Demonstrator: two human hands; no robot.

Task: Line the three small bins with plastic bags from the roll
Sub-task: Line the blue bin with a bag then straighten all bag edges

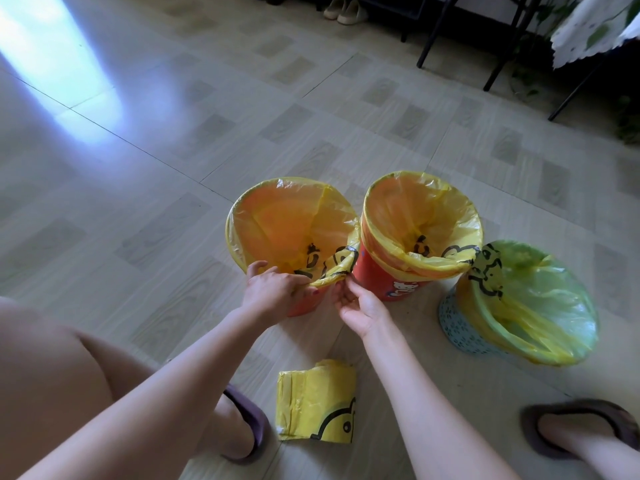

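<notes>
bag roll (317, 401) on floor, nearest | left hand (273, 287) and right hand (360, 308) both pinch bag (332, 271) over left bin (304, 304) rim | step: third lining | next: likely smooth the fold down

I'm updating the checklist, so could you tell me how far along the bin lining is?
Nearly finished. Done: the middle orange bin and the blue bin on the right each have a yellow bag folded over the rim. In hand: the left hand and right hand grip the bag's edge at the near rim of the left orange bin, whose bag is already spread inside. Left: only settling that rim. The bag roll lies on the floor.
</notes>
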